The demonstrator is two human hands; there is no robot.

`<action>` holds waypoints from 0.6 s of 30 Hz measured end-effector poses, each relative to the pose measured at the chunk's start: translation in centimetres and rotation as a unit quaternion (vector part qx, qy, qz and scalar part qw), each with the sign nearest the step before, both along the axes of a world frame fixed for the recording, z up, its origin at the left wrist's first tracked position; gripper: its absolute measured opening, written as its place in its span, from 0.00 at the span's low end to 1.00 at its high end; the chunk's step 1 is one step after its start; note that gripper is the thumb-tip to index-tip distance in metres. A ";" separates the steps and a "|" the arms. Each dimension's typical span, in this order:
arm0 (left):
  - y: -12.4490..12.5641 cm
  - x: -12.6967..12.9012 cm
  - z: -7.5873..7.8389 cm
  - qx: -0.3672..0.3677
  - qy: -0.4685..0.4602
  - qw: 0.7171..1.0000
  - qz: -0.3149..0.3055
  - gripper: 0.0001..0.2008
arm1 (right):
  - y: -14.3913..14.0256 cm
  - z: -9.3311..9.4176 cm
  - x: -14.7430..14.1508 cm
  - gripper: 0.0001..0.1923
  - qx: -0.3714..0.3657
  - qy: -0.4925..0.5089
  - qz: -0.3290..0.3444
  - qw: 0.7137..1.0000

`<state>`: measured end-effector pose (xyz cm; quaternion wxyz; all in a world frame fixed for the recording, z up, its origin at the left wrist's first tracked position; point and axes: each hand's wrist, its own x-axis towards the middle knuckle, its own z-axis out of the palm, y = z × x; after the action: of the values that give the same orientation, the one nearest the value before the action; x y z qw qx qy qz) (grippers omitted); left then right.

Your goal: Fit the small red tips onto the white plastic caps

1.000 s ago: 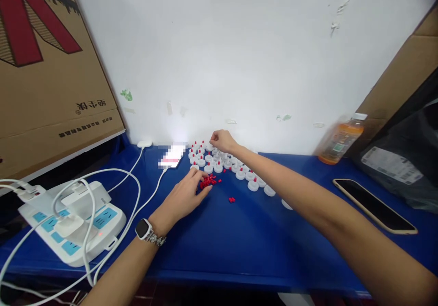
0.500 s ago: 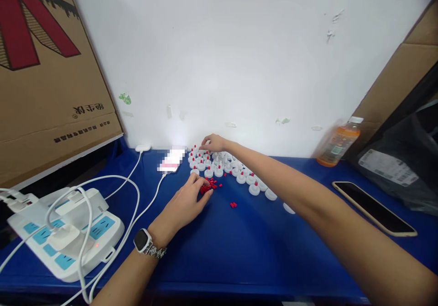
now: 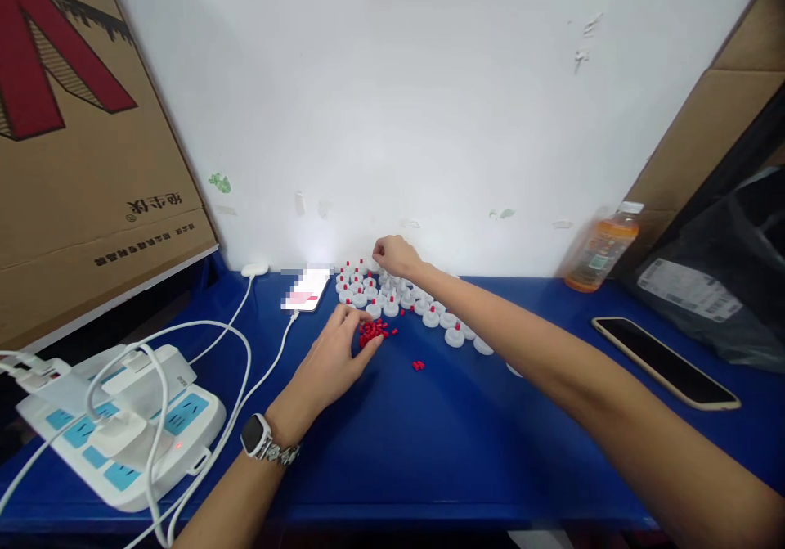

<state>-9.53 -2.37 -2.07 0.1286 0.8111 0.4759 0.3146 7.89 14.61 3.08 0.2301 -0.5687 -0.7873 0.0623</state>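
Several small white round caps (image 3: 392, 297), many with a red tip on top, stand in rows on the blue table (image 3: 429, 443) near the wall. A little heap of loose red pieces (image 3: 375, 330) lies in front of them, with two more red pieces (image 3: 418, 365) apart to the right. My left hand (image 3: 331, 361), a watch on its wrist, rests on the table with its fingertips at the red heap. My right hand (image 3: 396, 253) reaches over the far rows, fingers pinched together; what they pinch is too small to tell.
A white power strip (image 3: 116, 418) with plugs and white cables sits at the left. A lit phone (image 3: 303, 289) lies by the wall, a dark phone (image 3: 666, 362) at the right. An orange drink bottle (image 3: 598, 250), cardboard boxes (image 3: 74, 140) and a black bag (image 3: 729, 279) border the table.
My right hand dipped toward the left end of the far rows, then lifted back a little to the right. My left hand stays at the red heap.
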 end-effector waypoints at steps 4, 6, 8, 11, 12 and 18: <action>-0.1 0.5 0.5 0.076 -0.048 0.996 0.029 0.22 | -7.1 -0.7 2.4 0.08 0.029 0.175 0.088 0.980; -0.1 0.9 0.6 0.085 -0.057 0.995 -0.007 0.23 | -11.0 -1.7 3.0 0.09 -0.008 0.268 0.162 0.950; -0.1 1.2 0.5 0.062 -0.054 0.994 -0.067 0.20 | -14.1 -2.9 3.3 0.10 -0.049 0.318 0.204 0.925; 0.0 1.5 0.1 0.024 -0.050 0.993 -0.107 0.15 | -16.7 -4.2 4.1 0.13 -0.072 0.350 0.198 0.913; 0.0 1.5 0.0 0.015 -0.049 0.993 -0.105 0.14 | -17.1 -4.5 4.6 0.13 -0.061 0.337 0.185 0.921; -0.2 1.7 -0.3 -0.029 -0.051 0.994 -0.089 0.16 | -18.7 -5.0 7.8 0.09 -0.008 0.063 0.147 0.987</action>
<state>-7.83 -2.61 -2.41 0.2036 0.8291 0.4034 0.3292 15.66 -4.14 -1.92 0.2632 -0.4434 -0.8457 0.1374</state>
